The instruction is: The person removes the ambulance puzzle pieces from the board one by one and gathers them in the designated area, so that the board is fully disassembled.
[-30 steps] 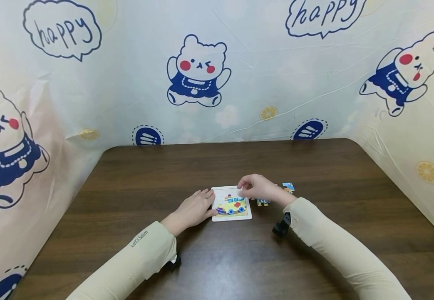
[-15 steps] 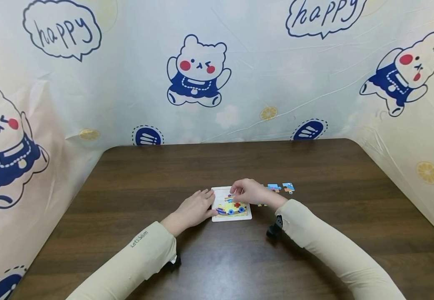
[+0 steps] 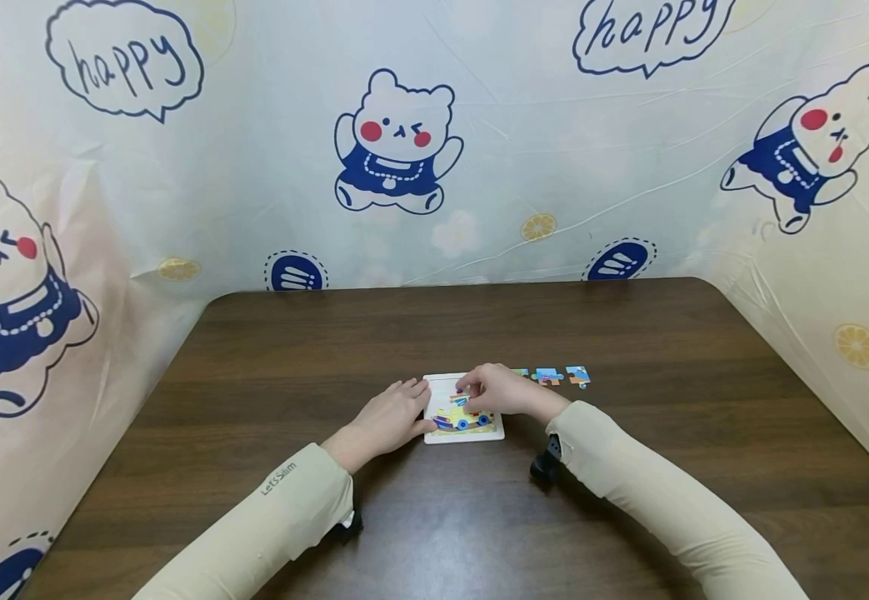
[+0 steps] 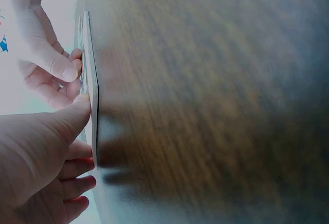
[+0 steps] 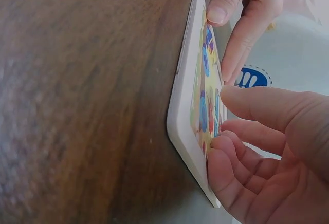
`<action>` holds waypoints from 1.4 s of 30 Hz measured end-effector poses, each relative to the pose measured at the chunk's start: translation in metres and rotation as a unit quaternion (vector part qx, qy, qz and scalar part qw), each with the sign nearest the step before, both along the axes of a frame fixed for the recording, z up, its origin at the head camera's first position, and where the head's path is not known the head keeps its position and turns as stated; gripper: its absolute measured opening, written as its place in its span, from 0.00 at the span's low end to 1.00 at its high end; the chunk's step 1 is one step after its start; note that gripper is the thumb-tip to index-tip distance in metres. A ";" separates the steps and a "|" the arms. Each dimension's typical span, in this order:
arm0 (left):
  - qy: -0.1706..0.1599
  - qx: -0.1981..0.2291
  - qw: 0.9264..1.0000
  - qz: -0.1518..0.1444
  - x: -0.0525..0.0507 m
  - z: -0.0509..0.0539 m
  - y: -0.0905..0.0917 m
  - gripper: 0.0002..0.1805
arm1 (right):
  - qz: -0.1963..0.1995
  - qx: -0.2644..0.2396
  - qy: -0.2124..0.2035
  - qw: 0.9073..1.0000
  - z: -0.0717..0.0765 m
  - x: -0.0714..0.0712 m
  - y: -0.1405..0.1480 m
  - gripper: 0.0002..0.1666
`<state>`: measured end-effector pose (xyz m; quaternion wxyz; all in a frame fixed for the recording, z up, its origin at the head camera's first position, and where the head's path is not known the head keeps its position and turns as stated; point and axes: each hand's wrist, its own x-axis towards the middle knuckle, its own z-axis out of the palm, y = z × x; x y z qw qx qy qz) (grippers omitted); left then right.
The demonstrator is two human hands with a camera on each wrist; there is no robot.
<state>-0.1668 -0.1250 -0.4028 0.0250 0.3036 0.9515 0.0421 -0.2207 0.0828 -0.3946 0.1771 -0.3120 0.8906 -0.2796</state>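
Note:
A white puzzle tray [image 3: 464, 441] showing a yellow ambulance picture lies on the table. My left hand [image 3: 391, 417] rests at its left side, fingers extended along the edge; in the left wrist view, the thumb [image 4: 72, 118] touches the rim. Over the tray's upper right part is my right hand [image 3: 497, 389], thumb and fingers bent close to the picture. A thin edge of a puzzle piece [image 4: 78, 70] shows at the right hand's fingertips in the left wrist view; the rest of it is hidden. The right wrist view shows the other right fingers [image 5: 221, 170] curled against the tray.
Loose puzzle pieces lie right of the tray, among them a blue one [image 3: 577, 376] and another [image 3: 547, 376] beside it; the right hand partly covers that area. A patterned cloth [image 3: 509, 167] stands behind the brown table [image 3: 329, 333].
My right hand has moved left across the tray and slightly nearer to me, uncovering more of the loose pieces at the back. My left hand has stayed at the tray's edge.

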 end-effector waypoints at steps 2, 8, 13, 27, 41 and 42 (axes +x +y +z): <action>0.001 -0.001 1.000 -0.001 0.000 0.000 0.000 0.32 | 0.003 0.011 0.007 1.000 0.000 0.000 0.000 0.20; 0.004 -0.004 1.000 -0.003 0.000 0.000 0.000 0.32 | 0.007 0.015 0.013 1.000 0.000 0.001 0.000 0.19; 0.005 -0.001 1.000 -0.003 0.000 0.000 0.000 0.32 | -0.015 -0.012 -0.009 1.000 0.000 0.001 0.000 0.15; -0.004 -0.002 1.000 0.007 0.000 0.001 0.001 0.32 | -0.035 -0.108 -0.061 0.992 -0.004 -0.002 0.007 0.08; -0.013 -0.004 1.000 0.010 0.000 0.001 0.001 0.32 | -0.050 -0.126 -0.088 0.987 0.005 -0.001 0.010 0.09; -0.012 -0.005 1.000 0.009 0.000 0.001 0.001 0.32 | -0.051 -0.128 -0.087 0.987 0.007 -0.001 0.011 0.09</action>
